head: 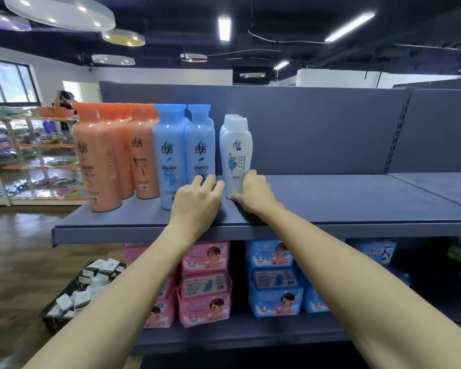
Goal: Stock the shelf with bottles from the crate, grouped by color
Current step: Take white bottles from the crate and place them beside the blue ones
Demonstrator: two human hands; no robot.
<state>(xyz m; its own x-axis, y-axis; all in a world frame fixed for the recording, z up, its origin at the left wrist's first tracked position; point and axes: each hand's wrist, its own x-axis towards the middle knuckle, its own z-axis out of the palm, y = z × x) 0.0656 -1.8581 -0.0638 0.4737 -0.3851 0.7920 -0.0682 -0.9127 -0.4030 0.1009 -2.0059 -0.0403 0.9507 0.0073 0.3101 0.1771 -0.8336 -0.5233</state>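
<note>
White bottle [237,155] upright, cap up; right hand [253,191] grips base, left hand [197,199] fingers curled against blue bottle [200,147].

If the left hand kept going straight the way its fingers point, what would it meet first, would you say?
The left hand already has its fingertips at the base of the front blue bottle, so that bottle comes first, though depth is hard to judge.

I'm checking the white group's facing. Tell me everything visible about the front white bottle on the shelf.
The front white bottle is glossy plastic, tall and rounded, with a white cap and a blue floral label with dark lettering facing outward. It stands upright on the grey shelf, leading a row of white bottles behind it, right of the blue bottles. The right hand grips its lower right side; the left hand is beside its base.
</note>
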